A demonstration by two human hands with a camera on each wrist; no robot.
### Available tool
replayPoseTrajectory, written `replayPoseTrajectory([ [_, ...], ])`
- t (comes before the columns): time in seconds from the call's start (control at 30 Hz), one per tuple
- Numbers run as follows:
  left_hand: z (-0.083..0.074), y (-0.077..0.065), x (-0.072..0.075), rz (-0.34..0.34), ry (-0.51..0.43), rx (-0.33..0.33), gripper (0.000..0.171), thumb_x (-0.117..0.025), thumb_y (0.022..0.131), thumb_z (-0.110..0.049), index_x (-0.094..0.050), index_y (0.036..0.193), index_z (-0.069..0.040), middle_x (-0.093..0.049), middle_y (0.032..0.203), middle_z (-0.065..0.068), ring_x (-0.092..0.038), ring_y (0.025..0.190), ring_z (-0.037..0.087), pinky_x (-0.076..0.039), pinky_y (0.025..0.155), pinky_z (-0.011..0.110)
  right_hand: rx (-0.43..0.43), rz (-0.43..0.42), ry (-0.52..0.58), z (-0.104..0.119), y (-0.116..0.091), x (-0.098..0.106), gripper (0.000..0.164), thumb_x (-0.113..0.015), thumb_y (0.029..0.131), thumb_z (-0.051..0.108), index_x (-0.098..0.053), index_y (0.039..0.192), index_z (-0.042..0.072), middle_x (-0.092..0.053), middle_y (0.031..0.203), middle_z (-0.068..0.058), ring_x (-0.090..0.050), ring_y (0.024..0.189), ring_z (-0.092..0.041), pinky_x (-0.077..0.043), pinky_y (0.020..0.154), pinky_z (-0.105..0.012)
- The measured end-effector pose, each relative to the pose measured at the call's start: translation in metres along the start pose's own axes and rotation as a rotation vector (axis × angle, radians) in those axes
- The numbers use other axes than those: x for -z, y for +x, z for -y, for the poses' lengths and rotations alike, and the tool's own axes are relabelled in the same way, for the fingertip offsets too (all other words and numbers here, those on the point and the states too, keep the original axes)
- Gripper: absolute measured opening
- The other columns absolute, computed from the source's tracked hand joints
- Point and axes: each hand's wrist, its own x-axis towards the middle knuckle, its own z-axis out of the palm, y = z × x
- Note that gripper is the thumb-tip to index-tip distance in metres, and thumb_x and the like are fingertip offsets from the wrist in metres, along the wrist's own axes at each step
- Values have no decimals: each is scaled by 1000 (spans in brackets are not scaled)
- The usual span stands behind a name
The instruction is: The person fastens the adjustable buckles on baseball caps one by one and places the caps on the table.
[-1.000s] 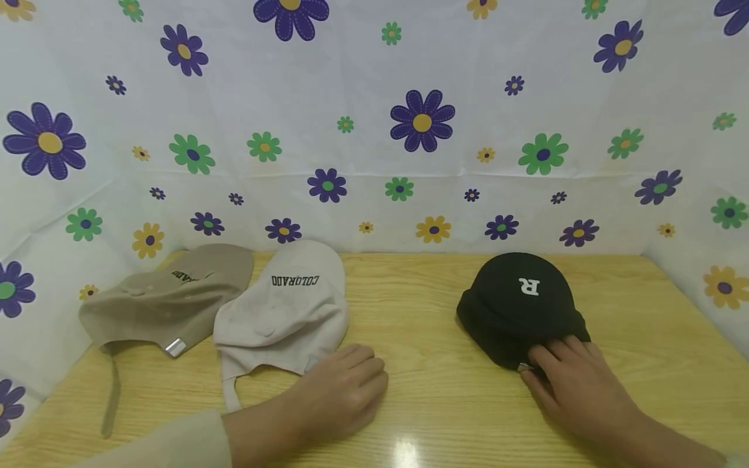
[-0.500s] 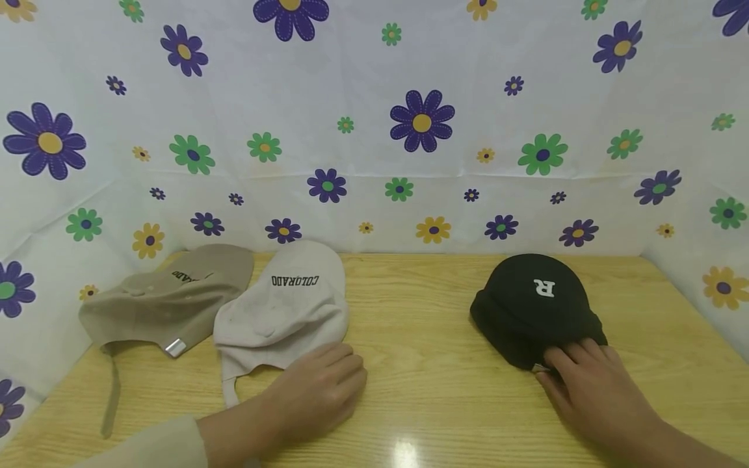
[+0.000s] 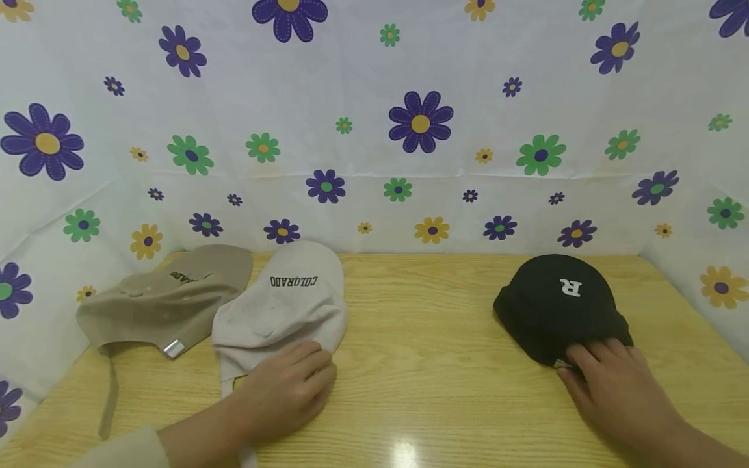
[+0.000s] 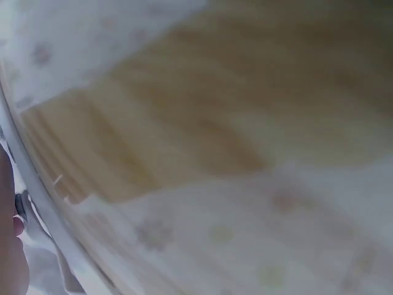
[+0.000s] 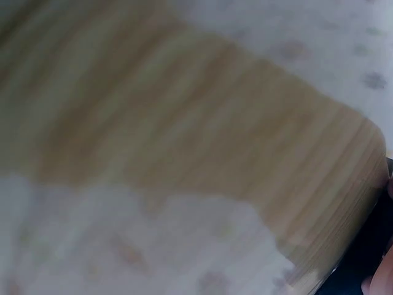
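A black cap (image 3: 556, 305) with a white R lies at the right of the table. My right hand (image 3: 623, 393) grips its near edge, the fingers over the rim and the thumb beside a small metal clasp. My left hand (image 3: 289, 390) lies over the near edge of a cream cap (image 3: 292, 299) lettered COLORADO, fingers loosely curled; whether it touches the cap cannot be told. The cream cap's strap passes under the left wrist. Left of it lies a khaki cap (image 3: 170, 296) with a silver clasp. Both wrist views show only slivers of fingers.
The caps lie on a light wooden table (image 3: 409, 338). Behind it and at both sides hangs a white cloth (image 3: 363, 78) printed with purple, green and yellow flowers. The khaki cap's strap (image 3: 109, 396) trails toward the near edge.
My right hand has slid the black cap to the right across the table. My left hand has moved left, toward the cream cap's near edge. The khaki and cream caps have stayed put.
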Motion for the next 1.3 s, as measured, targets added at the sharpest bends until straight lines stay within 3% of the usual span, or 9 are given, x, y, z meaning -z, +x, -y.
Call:
replayPoseTrajectory([
  [0.23,9,-14,9,-19,44,27,22,-49,95,-15,-67,87,-7,-66,90,3,-61,84,21,-52,79,37,-50,28,-58,-22,-1,0,18,-75,84,26,-59,85,17,-54,73,4,-52,73,-27,-36,61,-43],
  [0.47,10,-32,19,-24,50,78,28,-46,97,-20,-70,86,-10,-68,92,1,-63,87,20,-53,82,37,-159,206,-131,-50,-17,5,14,-74,85,22,-61,83,18,-54,74,2,-53,72,-27,-40,58,-47],
  [0.53,14,-36,23,-15,50,124,30,-45,98,-22,-71,87,-10,-69,94,1,-64,90,20,-52,84,36,-140,134,-139,-60,-20,4,14,-71,89,25,-61,83,16,-56,72,-1,-55,70,-29,-44,57,-49],
  [0.63,20,-40,27,-10,63,154,32,-44,99,-22,-71,87,-11,-69,94,0,-64,91,20,-52,85,37,-109,-45,-150,-73,-20,-1,48,-44,103,50,-61,81,11,-57,73,-10,-54,72,-38,-44,58,-56],
  [0.77,21,-43,29,22,61,162,31,-45,98,-22,-71,88,-10,-69,95,1,-65,92,20,-52,87,37,-130,-227,-177,-83,-25,-4,87,-4,97,69,-60,76,6,-49,80,-23,-47,76,-45,-37,60,-59],
  [0.93,19,-47,31,61,53,187,31,-45,99,-24,-72,91,-10,-70,99,3,-65,95,22,-51,89,39,-187,-230,-168,-90,-31,0,93,-4,94,72,-62,71,3,-48,80,-23,-45,75,-44,-33,60,-58],
  [1.17,27,-42,33,-28,90,147,30,-46,98,-23,-72,92,-8,-69,96,6,-63,89,24,-51,82,40,-188,-184,-124,-112,-37,7,96,0,95,67,-60,70,-3,-49,78,-29,-50,68,-46,-39,61,-59],
  [1.27,25,-46,36,-27,106,150,30,-46,97,-21,-71,95,-5,-68,97,8,-63,89,26,-51,82,41,-214,-197,-93,-112,-46,7,87,-8,100,60,-56,77,-10,-49,79,-33,-51,68,-49,-40,62,-60],
  [1.3,29,-45,37,-30,120,139,30,-46,97,-21,-71,96,-5,-68,97,9,-62,89,27,-51,81,41,-240,-208,-84,-112,-43,9,76,-21,104,52,-54,78,-12,-49,79,-34,-51,69,-50,-39,62,-60],
])
